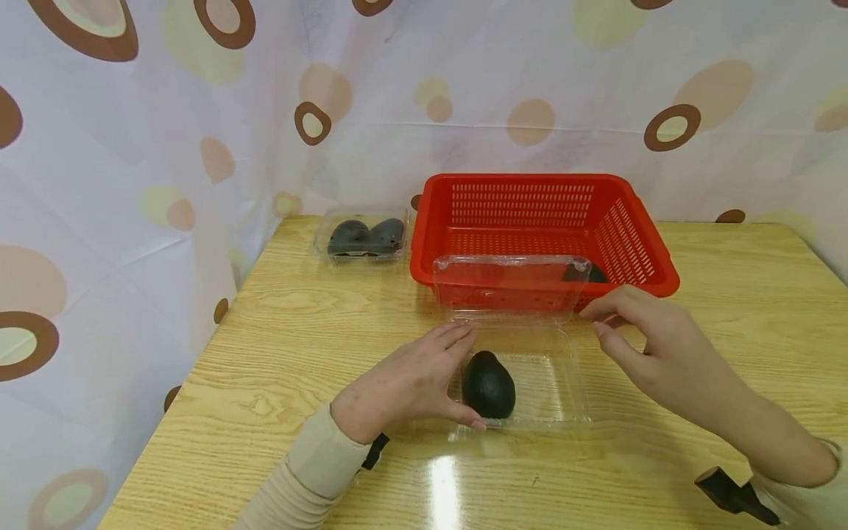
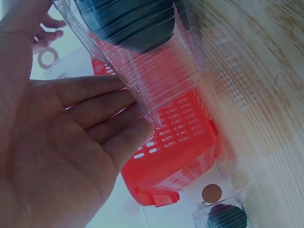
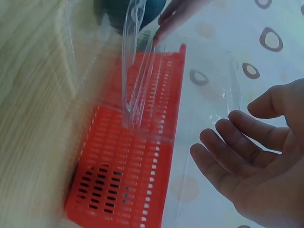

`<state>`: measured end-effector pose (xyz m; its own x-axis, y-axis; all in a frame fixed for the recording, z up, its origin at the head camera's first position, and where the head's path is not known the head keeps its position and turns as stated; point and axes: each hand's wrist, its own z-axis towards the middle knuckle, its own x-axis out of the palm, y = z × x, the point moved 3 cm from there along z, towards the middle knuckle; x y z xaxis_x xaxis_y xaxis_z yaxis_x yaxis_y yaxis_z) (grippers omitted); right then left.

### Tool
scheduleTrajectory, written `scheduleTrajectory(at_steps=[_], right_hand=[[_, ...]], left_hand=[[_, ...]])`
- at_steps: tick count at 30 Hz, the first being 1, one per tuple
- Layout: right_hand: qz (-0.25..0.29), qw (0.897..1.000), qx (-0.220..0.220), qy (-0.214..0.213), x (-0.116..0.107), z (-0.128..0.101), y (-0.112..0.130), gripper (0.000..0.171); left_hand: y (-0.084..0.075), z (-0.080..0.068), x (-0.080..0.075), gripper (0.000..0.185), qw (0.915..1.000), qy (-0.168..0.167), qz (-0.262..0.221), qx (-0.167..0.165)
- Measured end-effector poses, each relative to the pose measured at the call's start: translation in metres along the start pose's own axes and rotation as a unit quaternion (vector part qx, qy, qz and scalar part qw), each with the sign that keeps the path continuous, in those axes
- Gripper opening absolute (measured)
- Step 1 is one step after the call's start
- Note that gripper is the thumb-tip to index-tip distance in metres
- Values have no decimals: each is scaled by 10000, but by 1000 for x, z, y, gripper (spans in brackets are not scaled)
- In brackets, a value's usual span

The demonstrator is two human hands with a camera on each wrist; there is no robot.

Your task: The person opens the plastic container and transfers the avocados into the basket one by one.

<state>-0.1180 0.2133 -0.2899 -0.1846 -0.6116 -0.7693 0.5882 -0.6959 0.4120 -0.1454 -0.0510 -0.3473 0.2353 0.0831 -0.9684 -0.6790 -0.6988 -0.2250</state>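
Observation:
A clear plastic clamshell box (image 1: 546, 383) lies on the table, its lid (image 1: 510, 283) raised and overlapping the red basket's front in the head view. One dark avocado (image 1: 489, 386) sits in the left half of the box. My left hand (image 1: 414, 379) lies along the box's left side, thumb by the front edge. In the left wrist view its extended fingers (image 2: 102, 107) meet the box's wall. Just right of the hinge, my right hand (image 1: 652, 346) hovers with loosely bent fingers and holds nothing; the right wrist view shows its palm bare.
Behind the box stands the red perforated basket (image 1: 530, 177), with a dark avocado (image 1: 596, 274) at its front right. Left of it is a closed clear box (image 1: 321, 239) holding two dark avocados (image 1: 387, 234). A patterned curtain (image 1: 397, 66) hangs behind the wooden table (image 1: 278, 353).

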Motion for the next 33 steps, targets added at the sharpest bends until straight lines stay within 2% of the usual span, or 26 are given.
scheduleTrajectory(at_steps=[6, 16, 24, 33], right_hand=[[47, 9996, -220, 145, 16, -2, 8, 31], [210, 9980, -143, 574, 46, -7, 15, 27], [313, 9948, -173, 949, 69, -10, 17, 25], [360, 9879, -306, 1475, 89, -13, 19, 35]], left_hand=[[1, 0, 1, 115, 10000, -39, 27, 8], [1, 0, 0, 115, 10000, 59, -10, -61], [1, 0, 0, 115, 10000, -1, -45, -37], [1, 0, 0, 115, 10000, -50, -58, -14]])
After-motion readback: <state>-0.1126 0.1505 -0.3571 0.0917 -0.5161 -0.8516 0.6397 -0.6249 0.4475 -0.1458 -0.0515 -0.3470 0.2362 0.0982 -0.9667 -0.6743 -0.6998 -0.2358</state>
